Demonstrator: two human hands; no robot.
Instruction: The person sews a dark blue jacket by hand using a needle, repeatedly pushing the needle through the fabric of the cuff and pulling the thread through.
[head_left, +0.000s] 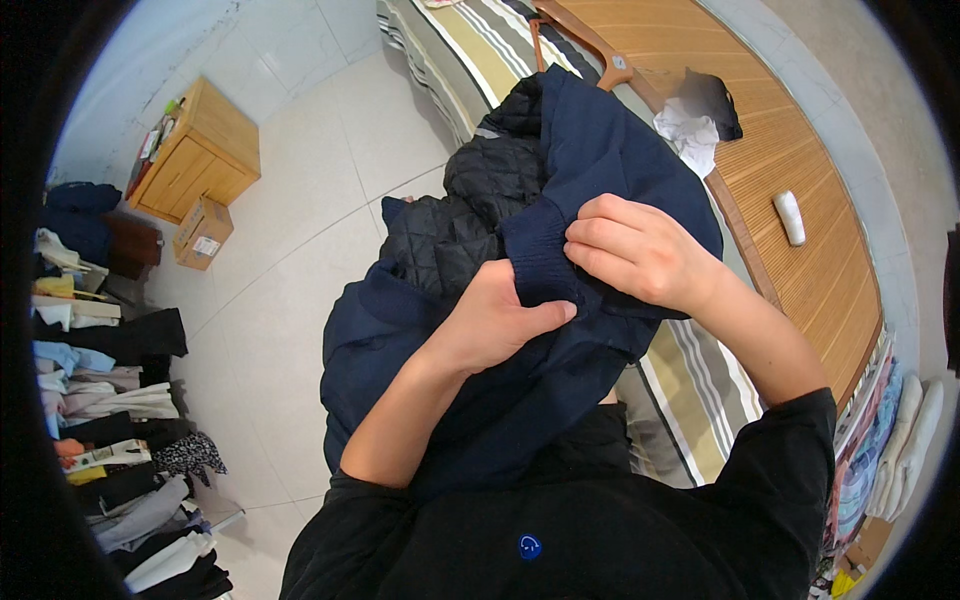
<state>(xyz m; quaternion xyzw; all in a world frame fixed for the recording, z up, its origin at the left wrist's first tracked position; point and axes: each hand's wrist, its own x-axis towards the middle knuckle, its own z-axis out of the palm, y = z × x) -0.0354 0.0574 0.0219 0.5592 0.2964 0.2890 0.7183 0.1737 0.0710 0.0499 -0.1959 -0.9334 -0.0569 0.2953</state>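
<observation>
A navy blue jacket (600, 150) with a black quilted lining (442, 244) lies bunched across my lap and reaches up toward the bed. My left hand (499, 319) grips the jacket's ribbed knit edge (536, 247), its thumb on top and its fingers hidden beneath the cloth. On the other side of this ribbed part, my right hand (630, 247) pinches the navy fabric with bent fingers. Past the jacket's far end lies a brown clothes hanger (616, 69).
A bed with a striped sheet (697, 375) and a woven mat (810, 277) holds a white cloth (688, 139), a black cloth (716, 105) and a white roll (789, 218). Hanging clothes (120, 420) line the left. A wooden cabinet (217, 142) and cardboard box (202, 234) stand on the tiled floor.
</observation>
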